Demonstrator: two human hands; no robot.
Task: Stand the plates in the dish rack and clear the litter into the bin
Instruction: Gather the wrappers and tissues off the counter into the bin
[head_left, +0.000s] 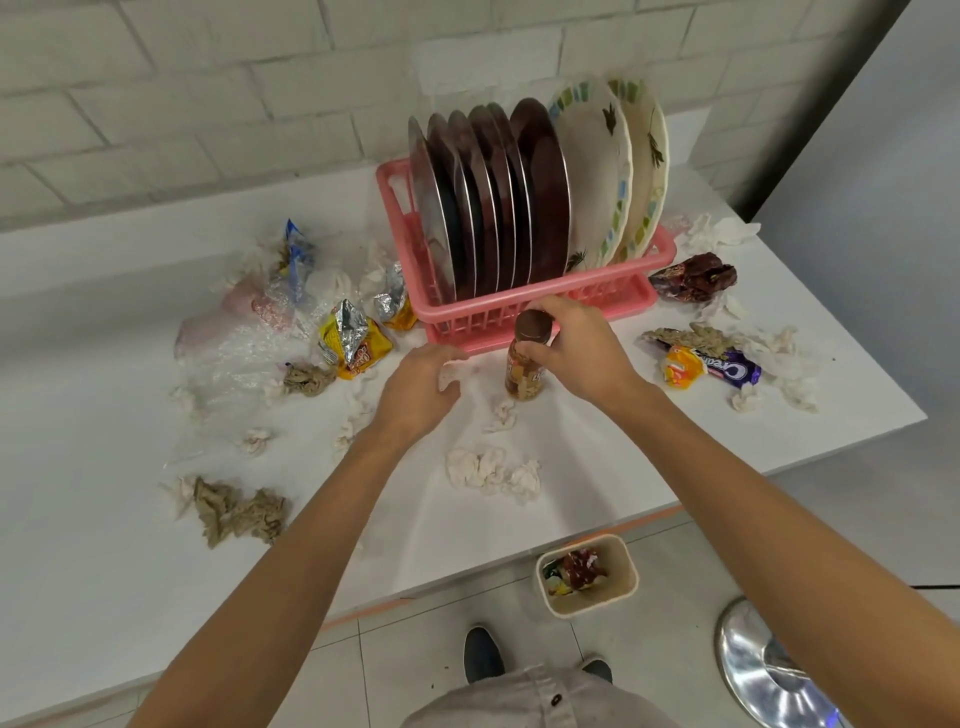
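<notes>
Several dark steel-rimmed plates (488, 197) and two white patterned plates (597, 166) stand upright in the pink dish rack (524, 306). In front of the rack, my right hand (576, 348) grips a small brown-capped bottle (527, 364) that stands on the white table (104, 519). My left hand (415, 389) hovers just left of it, fingers curled around a small white tissue scrap (449, 376). Crumpled white tissues (491, 470) lie near my arms. The beige bin (587, 574) sits on the floor below the table edge with wrappers inside.
Yellow snack wrappers (353, 340), foil and clear plastic bags (249, 322) lie left of the rack. Brown paper wads (239, 512) sit at the front left. A dark red wrapper (693, 278) and a purple one (727, 369) lie right. A metal stool base (769, 670) stands by the bin.
</notes>
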